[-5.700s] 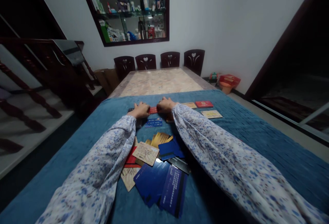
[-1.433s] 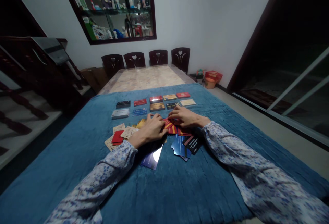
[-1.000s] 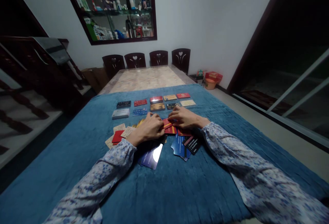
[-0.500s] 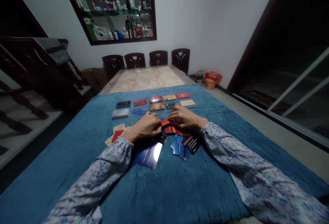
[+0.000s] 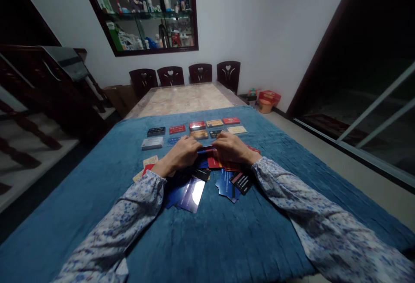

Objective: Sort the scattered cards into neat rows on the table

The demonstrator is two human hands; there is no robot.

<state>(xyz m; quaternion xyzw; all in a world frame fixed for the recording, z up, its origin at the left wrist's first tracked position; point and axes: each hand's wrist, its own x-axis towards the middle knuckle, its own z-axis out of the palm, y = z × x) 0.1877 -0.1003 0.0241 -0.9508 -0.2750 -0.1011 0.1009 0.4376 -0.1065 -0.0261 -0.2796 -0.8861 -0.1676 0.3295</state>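
Observation:
A loose heap of plastic cards (image 5: 207, 179), blue, red, black and tan, lies on the blue blanket (image 5: 227, 231) in front of me. Above the far side of the heap, my left hand (image 5: 181, 155) and my right hand (image 5: 231, 149) each pinch one end of a single dark card (image 5: 206, 149), lifted slightly. Beyond the hands, two neat rows of cards (image 5: 194, 130) lie face up on the blanket. Both arms wear floral sleeves.
The blanket covers the near part of a long table; its bare marbled top (image 5: 184, 99) stretches to several dark chairs (image 5: 184, 75) at the far wall. A glass wall cabinet (image 5: 149, 12) hangs above. A wooden stair rail stands left, a sliding door right.
Earlier both hands were out at the far rows; they came back to the heap. In the last second they picked one card out and raised it slightly forward between them.

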